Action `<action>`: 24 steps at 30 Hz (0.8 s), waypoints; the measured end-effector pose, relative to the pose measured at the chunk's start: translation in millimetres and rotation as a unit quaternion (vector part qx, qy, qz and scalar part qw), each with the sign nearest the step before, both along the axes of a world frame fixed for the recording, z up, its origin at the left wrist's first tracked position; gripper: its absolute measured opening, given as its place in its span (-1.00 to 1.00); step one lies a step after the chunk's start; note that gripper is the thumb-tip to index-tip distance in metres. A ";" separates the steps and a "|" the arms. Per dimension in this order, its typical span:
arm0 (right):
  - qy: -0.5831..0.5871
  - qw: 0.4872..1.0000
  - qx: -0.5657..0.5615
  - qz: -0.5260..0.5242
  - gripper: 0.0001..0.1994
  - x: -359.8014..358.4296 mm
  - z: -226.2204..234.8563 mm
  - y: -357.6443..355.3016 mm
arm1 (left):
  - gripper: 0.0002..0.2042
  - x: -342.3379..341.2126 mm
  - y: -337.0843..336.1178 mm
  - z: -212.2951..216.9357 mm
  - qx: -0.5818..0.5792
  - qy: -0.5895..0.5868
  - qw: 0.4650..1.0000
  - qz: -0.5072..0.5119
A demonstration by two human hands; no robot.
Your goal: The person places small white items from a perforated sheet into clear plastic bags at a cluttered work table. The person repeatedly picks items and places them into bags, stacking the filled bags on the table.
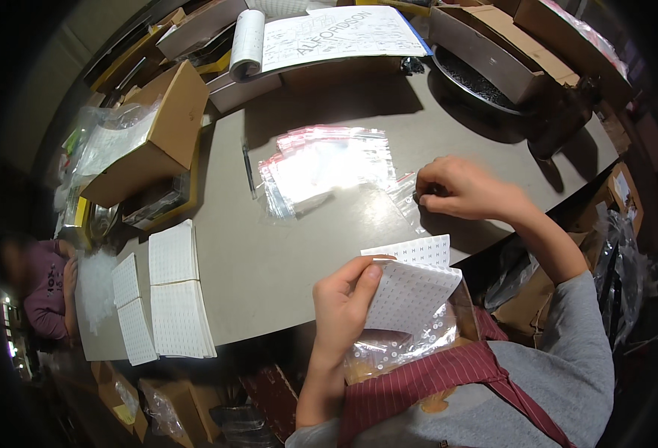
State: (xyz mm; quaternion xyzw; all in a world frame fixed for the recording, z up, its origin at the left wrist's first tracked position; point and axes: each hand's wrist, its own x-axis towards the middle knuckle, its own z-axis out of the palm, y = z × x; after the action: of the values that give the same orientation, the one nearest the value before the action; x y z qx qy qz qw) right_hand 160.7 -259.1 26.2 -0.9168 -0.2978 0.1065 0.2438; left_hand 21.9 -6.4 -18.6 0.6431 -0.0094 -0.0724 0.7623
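Observation:
My left hand (347, 299) holds a small stack of white dotted cards (411, 287) close to my chest, above a clear plastic bag (396, 347) with small round pieces in it. My right hand (463, 188) reaches out over the grey table (269, 261), its fingers pinched on the edge of a small clear zip bag (407, 196). A spread pile of clear zip bags with red strips (325, 168) lies just left of that hand.
Stacks of white dotted cards (173, 291) lie at the table's left edge. A pen (248, 168) rests beside the bags. Cardboard boxes (161, 134) and a large open printed booklet (329, 33) crowd the far side. Another person (41, 287) sits at the left.

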 end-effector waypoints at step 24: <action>-0.304 0.938 0.133 0.097 -0.78 -90.9 -4.3 -5.1 | -0.76 -4.8 -5.9 -3.3 -0.068 -0.061 0.985 0.143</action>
State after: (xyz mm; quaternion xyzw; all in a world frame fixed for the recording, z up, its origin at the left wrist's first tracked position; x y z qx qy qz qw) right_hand 69.7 -264.2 21.9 -0.8316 -0.4563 -0.1945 0.2500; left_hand 17.1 -12.2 -21.9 0.5875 0.0313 0.0779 0.8049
